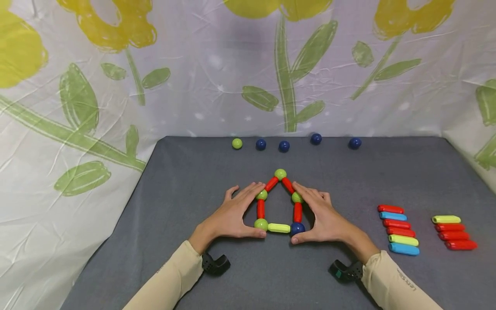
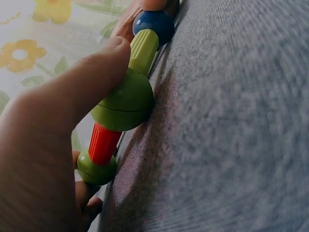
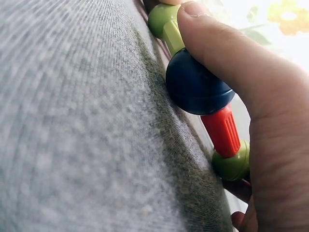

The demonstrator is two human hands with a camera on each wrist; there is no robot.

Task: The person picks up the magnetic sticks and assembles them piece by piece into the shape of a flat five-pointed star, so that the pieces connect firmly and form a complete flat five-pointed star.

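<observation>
A house-shaped frame of magnetic rods and balls lies flat on the dark cloth, with red rods (image 1: 261,209) at its sides and roof. A yellow-green rod (image 1: 279,228) forms its base, between a green ball (image 1: 261,224) and a blue ball (image 1: 297,228). Another green ball (image 1: 280,174) tops the peak. My left hand (image 1: 232,217) holds the left side, its thumb on the lower green ball and fingers by the upper one. On the opposite side my right hand (image 1: 325,217) holds the frame, thumb at the blue ball (image 3: 198,82) and fingertips along the roof rod.
Along the back edge sit a loose green ball (image 1: 237,143) and several blue balls (image 1: 284,146). To the right lie two columns of loose rods, one including a blue rod (image 1: 404,249), the other a red rod (image 1: 461,245). A flowered cloth (image 1: 217,77) hangs behind.
</observation>
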